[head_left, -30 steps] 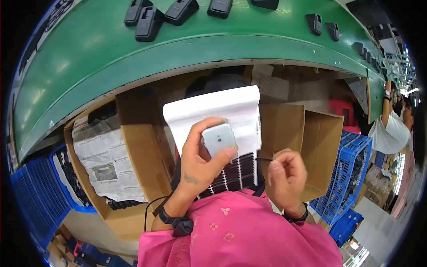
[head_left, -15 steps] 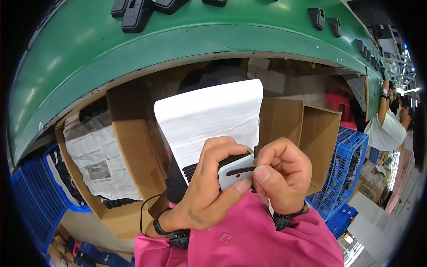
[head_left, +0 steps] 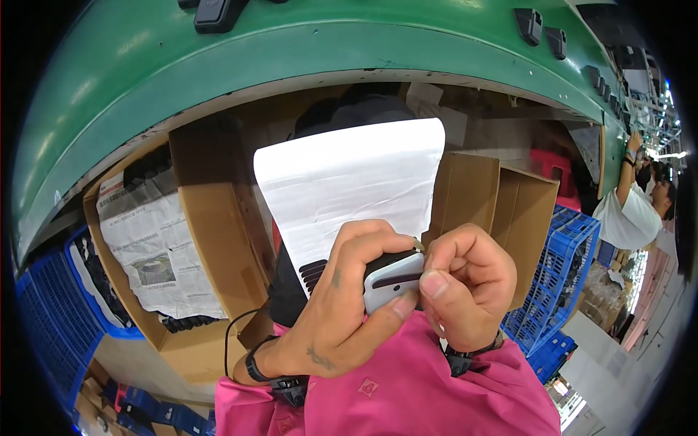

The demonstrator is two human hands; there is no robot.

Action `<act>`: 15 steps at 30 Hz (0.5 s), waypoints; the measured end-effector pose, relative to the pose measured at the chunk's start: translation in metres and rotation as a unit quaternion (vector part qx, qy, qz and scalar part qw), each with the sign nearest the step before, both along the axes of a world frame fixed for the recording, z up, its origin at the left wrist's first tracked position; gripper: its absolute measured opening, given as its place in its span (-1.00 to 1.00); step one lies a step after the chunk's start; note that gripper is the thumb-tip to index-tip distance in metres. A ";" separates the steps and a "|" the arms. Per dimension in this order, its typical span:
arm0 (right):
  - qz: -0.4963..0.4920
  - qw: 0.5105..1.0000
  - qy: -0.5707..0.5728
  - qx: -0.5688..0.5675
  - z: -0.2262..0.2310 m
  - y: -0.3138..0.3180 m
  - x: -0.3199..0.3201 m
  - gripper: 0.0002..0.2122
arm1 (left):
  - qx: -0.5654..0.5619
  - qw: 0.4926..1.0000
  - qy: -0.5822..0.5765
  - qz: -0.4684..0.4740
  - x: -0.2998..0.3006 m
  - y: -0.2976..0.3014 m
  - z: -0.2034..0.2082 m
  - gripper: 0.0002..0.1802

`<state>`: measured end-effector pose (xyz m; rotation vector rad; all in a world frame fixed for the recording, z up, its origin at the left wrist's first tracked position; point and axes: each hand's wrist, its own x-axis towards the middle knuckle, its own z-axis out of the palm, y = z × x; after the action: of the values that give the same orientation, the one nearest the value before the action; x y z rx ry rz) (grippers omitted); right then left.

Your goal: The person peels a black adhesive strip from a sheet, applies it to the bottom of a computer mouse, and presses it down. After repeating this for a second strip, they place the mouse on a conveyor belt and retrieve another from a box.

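My left hand (head_left: 338, 305) is wrapped round a small black-and-grey plastic housing (head_left: 379, 295), its light grey face turned up with a small dark hole in it. Along that face runs a thin dark strip (head_left: 396, 280), its right end at the fingertips of my right hand (head_left: 471, 287). Thumb and forefinger there are pinched together on the strip's end. Beneath the hands a white backing sheet (head_left: 349, 178) spreads over my lap. Several similar dark strips (head_left: 313, 273) line its lower left edge, partly hidden by my left hand.
A green workbench (head_left: 291, 65) curves across the front, with black plastic units (head_left: 528, 27) on it. Cardboard boxes (head_left: 207, 225) stand on both sides, the left one holding newspaper (head_left: 149, 247). Blue crates (head_left: 556, 261) flank them. A person in white (head_left: 618, 221) is at far right.
The strip now lies closer along the grey face, where before it stood out at an angle. Both hands and the housing have shifted slightly right in the picture.
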<state>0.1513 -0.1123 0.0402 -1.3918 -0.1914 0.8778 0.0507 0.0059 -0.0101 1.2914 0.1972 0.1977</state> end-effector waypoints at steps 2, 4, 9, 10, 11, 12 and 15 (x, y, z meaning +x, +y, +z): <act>0.008 1.000 0.012 0.024 -0.001 -0.001 0.000 -0.93 | 0.002 1.000 0.000 0.000 -0.001 0.001 0.000 -0.45; 0.004 0.999 0.015 0.028 -0.002 -0.002 0.000 -0.93 | 0.004 1.000 -0.001 -0.002 0.000 0.001 0.000 -0.46; 0.002 1.000 0.010 0.023 -0.003 -0.002 -0.001 -0.92 | 0.013 1.000 0.005 -0.004 0.000 0.001 0.000 -0.48; 0.000 1.000 0.009 0.021 -0.003 -0.002 -0.002 -0.92 | 0.013 1.000 0.005 -0.004 0.000 0.001 0.000 -0.48; 0.000 1.000 0.009 0.021 -0.003 -0.002 -0.002 -0.92 | 0.019 1.000 0.004 -0.004 0.000 0.002 0.000 -0.48; 0.000 1.000 0.004 0.020 -0.004 -0.002 -0.002 -0.92 | 0.025 1.000 0.004 -0.005 0.000 0.002 -0.001 -0.48; 0.000 1.000 -0.008 0.018 -0.005 -0.002 -0.003 -0.93 | 0.034 0.999 0.003 -0.007 0.000 0.002 -0.001 -0.48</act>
<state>0.1482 -0.1141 0.0353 -1.3656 -0.2191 0.8596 0.0509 0.0081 -0.0110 1.3617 0.1871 0.1897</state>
